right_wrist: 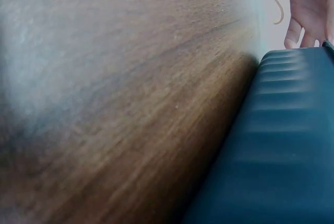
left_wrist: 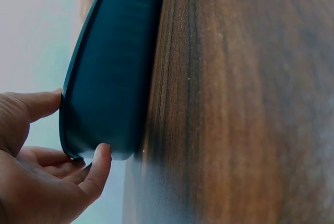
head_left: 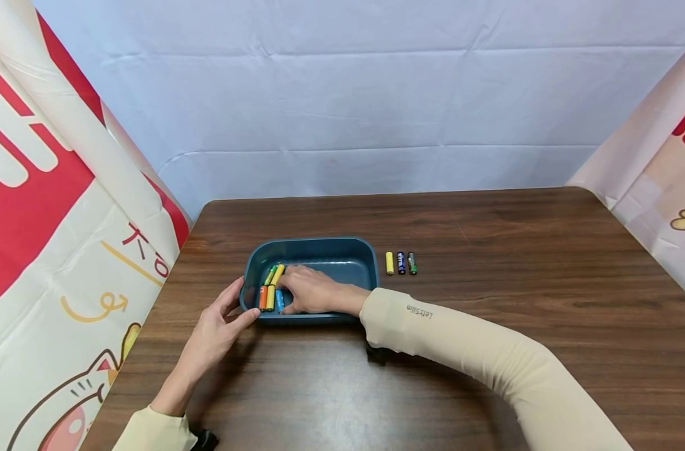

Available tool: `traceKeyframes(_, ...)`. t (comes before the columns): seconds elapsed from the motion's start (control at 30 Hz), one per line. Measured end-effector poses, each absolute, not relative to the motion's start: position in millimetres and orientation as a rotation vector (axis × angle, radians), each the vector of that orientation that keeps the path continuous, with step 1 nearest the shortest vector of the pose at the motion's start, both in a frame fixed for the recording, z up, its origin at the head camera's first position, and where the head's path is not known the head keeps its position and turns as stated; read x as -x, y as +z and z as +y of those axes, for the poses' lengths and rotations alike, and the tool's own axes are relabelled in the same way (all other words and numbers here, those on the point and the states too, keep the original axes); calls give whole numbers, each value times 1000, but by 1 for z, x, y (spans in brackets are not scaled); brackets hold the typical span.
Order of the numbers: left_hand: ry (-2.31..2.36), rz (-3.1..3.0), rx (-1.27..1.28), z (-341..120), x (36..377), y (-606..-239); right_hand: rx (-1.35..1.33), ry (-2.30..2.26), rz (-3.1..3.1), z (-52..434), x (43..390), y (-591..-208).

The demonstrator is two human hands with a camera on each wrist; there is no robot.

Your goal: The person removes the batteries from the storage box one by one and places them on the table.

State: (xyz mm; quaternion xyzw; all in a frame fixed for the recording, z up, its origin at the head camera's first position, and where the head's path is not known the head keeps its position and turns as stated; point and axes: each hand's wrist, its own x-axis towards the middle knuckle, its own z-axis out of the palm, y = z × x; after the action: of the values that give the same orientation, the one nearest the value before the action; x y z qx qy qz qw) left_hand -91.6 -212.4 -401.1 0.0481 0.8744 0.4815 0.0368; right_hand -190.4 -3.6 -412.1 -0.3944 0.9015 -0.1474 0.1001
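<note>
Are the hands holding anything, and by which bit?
The left hand holds the dark blue tray by its left end, at the near corner. The right hand is inside, beside the blue battery; whether it grips that can't be told.

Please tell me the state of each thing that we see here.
Blue bin: upright, uncovered, partly filled
Batteries inside it: lying at its left end
Three batteries outside it: lying in a row
Left grip: holding the bin's near-left corner
Right grip: inside the bin, whether holding anything unclear
</note>
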Motion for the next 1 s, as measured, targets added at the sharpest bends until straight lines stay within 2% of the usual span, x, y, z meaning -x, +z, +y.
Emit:
traceKeyframes(0.47,1474,2687,-136,-213,92,-402,1136,-467,2670,-1,191,-411)
traceKeyframes(1.0,1448,2688,-117,-213,92,-403,1083,-837,2636,22,195,-397)
